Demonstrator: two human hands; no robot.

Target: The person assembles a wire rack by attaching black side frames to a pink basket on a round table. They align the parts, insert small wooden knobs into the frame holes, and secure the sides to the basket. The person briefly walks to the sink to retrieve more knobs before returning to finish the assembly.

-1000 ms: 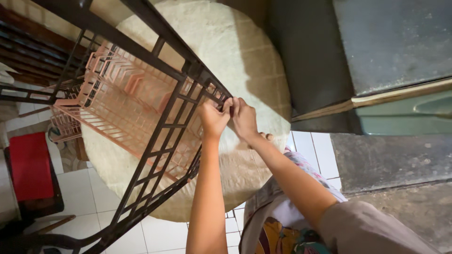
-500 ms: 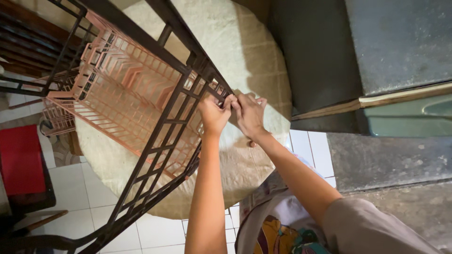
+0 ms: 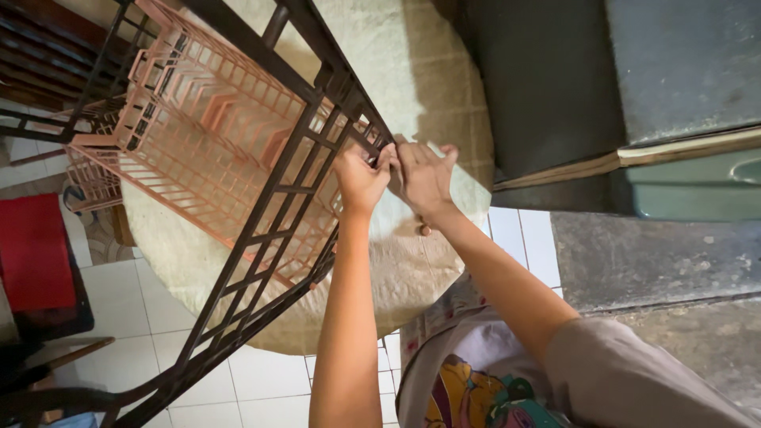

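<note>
A tall dark metal rack [image 3: 277, 198] leans across the view, with a pink plastic slotted basket [image 3: 198, 150] set inside its frame. Both hands meet at the rack's near top corner. My left hand [image 3: 361, 178] is closed on the corner bar of the rack. Touching it from the right, my right hand [image 3: 424, 178] has its fingers curled at the same corner; what lies under the fingers is hidden.
A round cream rug [image 3: 420, 261] covers the white tiled floor [image 3: 269, 380] below the rack. A dark cabinet and grey stone counter [image 3: 666, 261] stand at the right. A red seat [image 3: 36, 250] is at the left edge, with a second pink basket [image 3: 91, 182] beside it.
The view has shifted, so the rack and basket sit larger and further right. Both hands stay at the same rack corner, the right hand's fingers spreading slightly.
</note>
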